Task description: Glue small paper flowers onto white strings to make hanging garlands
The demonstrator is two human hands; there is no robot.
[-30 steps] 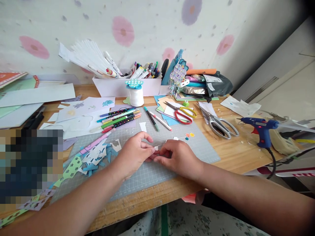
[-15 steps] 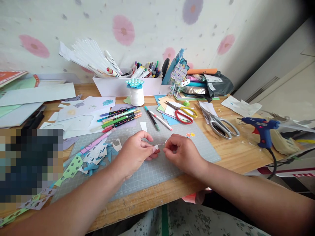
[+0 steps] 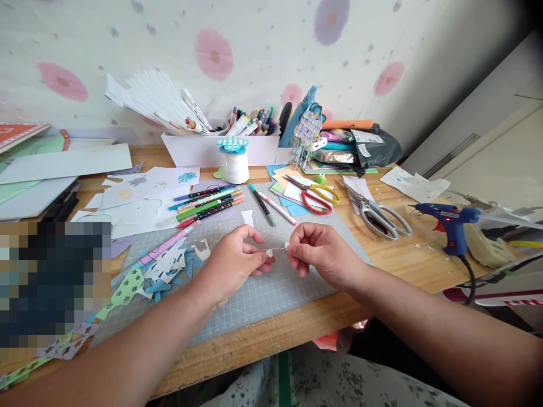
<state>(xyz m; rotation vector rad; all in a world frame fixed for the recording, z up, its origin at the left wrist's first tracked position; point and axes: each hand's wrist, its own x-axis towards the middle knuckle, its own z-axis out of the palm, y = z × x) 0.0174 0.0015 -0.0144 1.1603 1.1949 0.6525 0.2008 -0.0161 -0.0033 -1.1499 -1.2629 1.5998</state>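
Observation:
Between my two hands runs a thin thread [image 3: 278,249] with small white pieces on it, perhaps paper. My left hand [image 3: 237,257] pinches it by one small white piece [image 3: 269,253], thumb against the fingers. At the other end, my right hand [image 3: 316,251] is closed with its fingertips at a second white piece. Both hands are above the grey cutting mat [image 3: 237,316]. Two tiny orange and yellow flower shapes, seen earlier on the mat, are now hidden behind my right hand. Left of my left hand lie white and blue paper scraps [image 3: 169,263].
Several markers [image 3: 207,206] lie at the mat's back. Scissors with red and yellow handles [image 3: 316,192] rest on coloured paper. Grey-handled shears [image 3: 377,212] and a blue glue gun [image 3: 452,220], its red light on, are at right. A white thread spool [image 3: 236,168] stands behind.
My right hand has shifted slightly right and turned, its fingers more curled, and now covers the small flower shapes. The left hand has barely moved and keeps its pinch.

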